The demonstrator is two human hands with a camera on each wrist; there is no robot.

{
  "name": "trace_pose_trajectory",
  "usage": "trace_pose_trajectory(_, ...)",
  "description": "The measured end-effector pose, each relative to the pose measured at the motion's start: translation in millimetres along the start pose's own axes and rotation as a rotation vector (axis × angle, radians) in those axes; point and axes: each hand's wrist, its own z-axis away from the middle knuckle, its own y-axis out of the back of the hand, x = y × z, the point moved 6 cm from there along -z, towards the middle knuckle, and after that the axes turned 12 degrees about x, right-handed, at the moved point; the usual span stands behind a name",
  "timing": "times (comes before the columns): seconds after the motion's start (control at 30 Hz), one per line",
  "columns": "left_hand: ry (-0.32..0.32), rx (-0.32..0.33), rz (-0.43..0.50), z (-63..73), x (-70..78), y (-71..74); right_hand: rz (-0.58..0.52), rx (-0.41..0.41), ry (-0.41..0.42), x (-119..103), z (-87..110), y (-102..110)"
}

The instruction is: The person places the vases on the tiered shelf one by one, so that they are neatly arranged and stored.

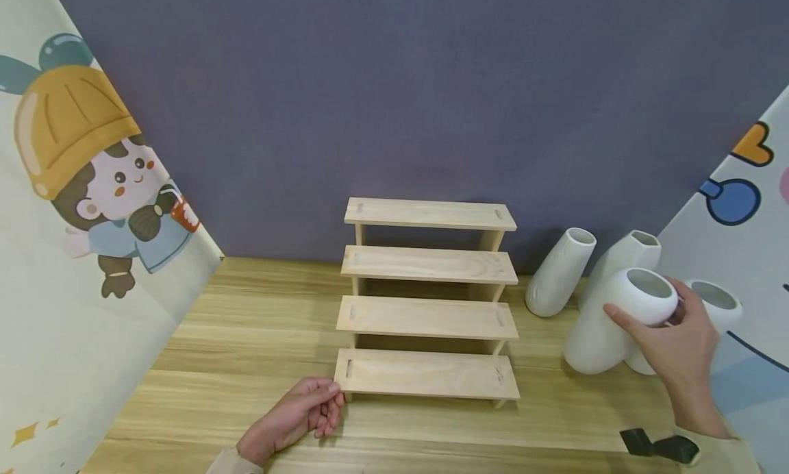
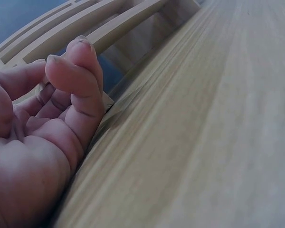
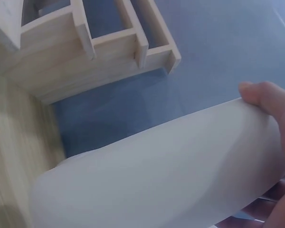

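The right hand (image 1: 687,344) clasped a white vase (image 1: 607,323) below its mouth, right of the stand (image 1: 428,316); left hand (image 1: 296,416) curled at the stand's near-left corner, pinch unclear.

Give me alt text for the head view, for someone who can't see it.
A right hand grips a white vase beside three others, right of a four-step wooden stand on a wood-grain table; a left hand is at the lowest step's corner.

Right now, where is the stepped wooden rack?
In the head view, the rack stands near centre, the left hand at its near left corner and white vases to its right.
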Motion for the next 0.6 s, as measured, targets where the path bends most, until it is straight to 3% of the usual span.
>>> trace_pose_trajectory(0.6, 0.000, 0.007, -0.012, 1.3, 0.6, -0.9, -0.025, -0.011, 0.020, -24, 10.1, 15)
